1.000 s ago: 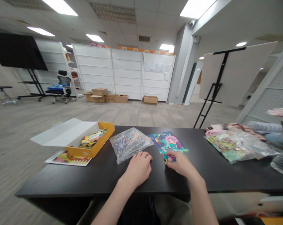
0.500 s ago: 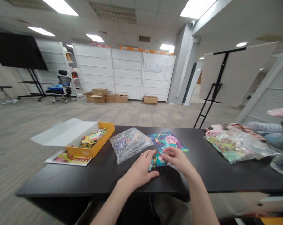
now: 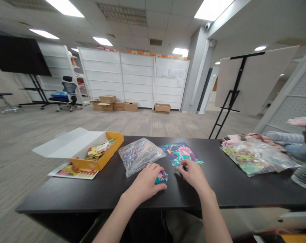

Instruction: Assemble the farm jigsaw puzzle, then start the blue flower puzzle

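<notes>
My left hand (image 3: 146, 179) is curled above the near part of the black table, with colourful teal and purple puzzle pieces (image 3: 161, 177) between its thumb and fingers. To its right, my right hand (image 3: 192, 172) is pinched at the lower edge of a bright picture (image 3: 182, 152) with a purple and blue design. Whatever sits between those fingertips is too small to make out. Just beyond my left hand lies a clear plastic bag (image 3: 140, 157) with many small coloured pieces inside.
An open yellow box (image 3: 111, 153) of loose puzzle pieces stands at the left, beside a printed picture sheet (image 3: 74, 171). At the right lie a plastic-wrapped green picture (image 3: 251, 157) and rolled cloths (image 3: 284, 138). The black table's (image 3: 92, 197) front edge runs near me.
The colourful pieces that lay between my hands at the picture's lower edge are now in my left hand, which has drawn slightly left and nearer. My right hand stays by the picture.
</notes>
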A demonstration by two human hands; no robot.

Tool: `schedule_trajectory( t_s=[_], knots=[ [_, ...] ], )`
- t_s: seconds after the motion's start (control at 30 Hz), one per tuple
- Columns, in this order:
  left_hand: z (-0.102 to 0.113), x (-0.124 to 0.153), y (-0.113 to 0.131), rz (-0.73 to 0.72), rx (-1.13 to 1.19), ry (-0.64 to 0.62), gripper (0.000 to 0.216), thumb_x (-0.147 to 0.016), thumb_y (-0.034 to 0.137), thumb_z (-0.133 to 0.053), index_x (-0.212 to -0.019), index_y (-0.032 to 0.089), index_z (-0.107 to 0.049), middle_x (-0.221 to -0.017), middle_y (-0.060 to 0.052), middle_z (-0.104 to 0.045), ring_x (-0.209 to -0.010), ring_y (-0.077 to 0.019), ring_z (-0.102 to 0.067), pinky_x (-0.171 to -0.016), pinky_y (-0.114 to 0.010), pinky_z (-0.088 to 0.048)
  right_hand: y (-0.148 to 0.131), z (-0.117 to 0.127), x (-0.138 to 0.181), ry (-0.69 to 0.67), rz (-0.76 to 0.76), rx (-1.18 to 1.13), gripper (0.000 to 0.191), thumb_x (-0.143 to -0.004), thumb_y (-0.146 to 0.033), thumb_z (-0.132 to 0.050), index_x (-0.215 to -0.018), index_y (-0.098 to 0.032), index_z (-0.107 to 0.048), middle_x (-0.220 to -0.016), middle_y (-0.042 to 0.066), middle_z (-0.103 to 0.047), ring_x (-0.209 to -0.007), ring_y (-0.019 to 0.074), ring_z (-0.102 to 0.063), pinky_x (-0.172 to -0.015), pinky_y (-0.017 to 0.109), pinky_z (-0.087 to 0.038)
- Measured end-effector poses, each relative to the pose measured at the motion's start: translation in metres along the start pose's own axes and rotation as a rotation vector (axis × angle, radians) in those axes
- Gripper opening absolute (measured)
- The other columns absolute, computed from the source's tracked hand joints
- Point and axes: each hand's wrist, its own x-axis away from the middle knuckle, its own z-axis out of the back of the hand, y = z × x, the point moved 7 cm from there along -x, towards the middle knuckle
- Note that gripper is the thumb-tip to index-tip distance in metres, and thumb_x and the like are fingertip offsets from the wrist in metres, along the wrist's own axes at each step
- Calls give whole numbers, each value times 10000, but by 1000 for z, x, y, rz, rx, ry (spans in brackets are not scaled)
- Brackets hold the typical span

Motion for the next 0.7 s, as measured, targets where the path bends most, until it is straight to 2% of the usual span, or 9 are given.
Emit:
schedule_trajectory(
  t_s=[0.1,0.23,0.43,0.6,0.7],
  knots=[
    [-3,0,-3,36,-57,-32,393,-811,378,-757,-1144,214,-628,-1228,-81,-643,-1163,-279,-576,-1027,-419,-464,-7,-1,5,-9,-50,169,276,-836,-414,-690,-1013,-203,-663,-1078,111,-715,-1007,281,-667,-768,329,-452],
    [-3,0,-3,58,-87,-41,395,-823,375,-733,-1167,214,-624,-1236,-85,-641,-1160,-284,-589,-1029,-415,-469,-20,-2,9,-30,-94,261,242,-854,-354,-673,-1055,-222,-652,-1103,109,-706,-1029,279,-663,-739,314,-428],
    [-3,0,-6,69,-87,-29,472,-846,323,-705,-1282,192,-582,-1275,-104,-641,-1213,-287,-581,-1092,-425,-434,-15,-5,4,-50,-110,219,257,-830,-326,-638,-1051,-195,-643,-1099,122,-691,-1040,273,-655,-782,314,-434],
    [-5,1,-3,52,-97,-37,440,-852,315,-701,-1261,194,-594,-1266,-95,-649,-1195,-286,-581,-1064,-419,-452,-14,-10,2,-92,-77,195,475,-783,-304,-640,-1248,-214,-610,-1178,123,-634,-1055,265,-645,-840,320,-447],
    [-4,2,-1,54,-103,-45,412,-854,304,-701,-1238,187,-606,-1243,-91,-655,-1169,-282,-587,-1048,-417,-459,-14,-12,1,-128,-63,211,515,-802,-337,-626,-1304,-227,-613,-1180,132,-626,-1090,277,-632,-880,339,-445]
  ],
)
